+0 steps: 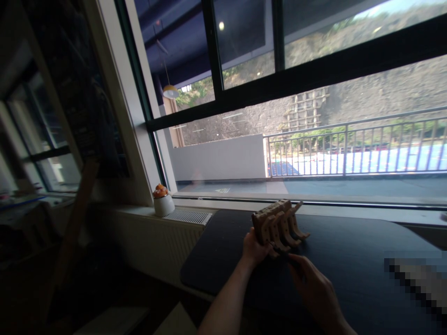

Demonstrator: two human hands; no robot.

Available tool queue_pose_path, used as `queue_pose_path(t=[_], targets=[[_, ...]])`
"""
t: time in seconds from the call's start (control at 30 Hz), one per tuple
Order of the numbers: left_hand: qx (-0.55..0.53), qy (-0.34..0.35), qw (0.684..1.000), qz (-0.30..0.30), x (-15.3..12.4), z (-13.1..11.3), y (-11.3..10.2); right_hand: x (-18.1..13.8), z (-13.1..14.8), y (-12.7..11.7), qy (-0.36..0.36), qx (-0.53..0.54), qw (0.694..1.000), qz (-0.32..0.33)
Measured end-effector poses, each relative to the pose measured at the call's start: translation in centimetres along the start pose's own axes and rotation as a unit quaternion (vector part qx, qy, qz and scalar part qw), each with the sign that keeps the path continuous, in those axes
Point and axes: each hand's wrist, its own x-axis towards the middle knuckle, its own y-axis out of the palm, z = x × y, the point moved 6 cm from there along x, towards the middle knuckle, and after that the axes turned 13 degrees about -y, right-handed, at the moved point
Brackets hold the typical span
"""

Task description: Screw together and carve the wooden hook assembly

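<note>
A wooden rack with several curved hooks (pixel 284 228) is tilted up over the dark table. My left hand (pixel 254 249) grips its lower left end, fingers closed around the wood. Dark dots, like screw heads or holes, show on the hooks. My right hand (pixel 314 284) is closed on a slim tool with a dark handle (pixel 284 255). The tool's tip points toward the lowest hook beside my left hand; whether it touches the wood I cannot tell. Its exact kind is lost in the shadow.
The dark table (pixel 352 251) has rounded corners and stands against the window sill. A white pot with an orange top (pixel 163 202) sits on the sill, left of a radiator (pixel 188 216). A pixelated patch (pixel 422 284) covers something at right. A wooden plank (pixel 75 223) leans at left.
</note>
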Motion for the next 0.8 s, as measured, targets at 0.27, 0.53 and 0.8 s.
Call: queue_pose_path(t=[0.27, 0.53, 0.8], targets=[[-0.005, 0.0, 1.0, 0.002, -0.06, 0.08, -0.01, -0.18, -0.41, 0.11, -0.009, 0.001, 1.0, -0.014], [0.001, -0.006, 1.0, 0.004, -0.07, 0.06, -0.14, 0.04, -0.31, -0.26, 0.014, -0.031, 0.999, -0.017], [0.005, -0.014, 1.0, 0.001, -0.12, 0.09, -0.12, 0.29, -0.21, -0.51, 0.019, -0.042, 0.999, -0.02]])
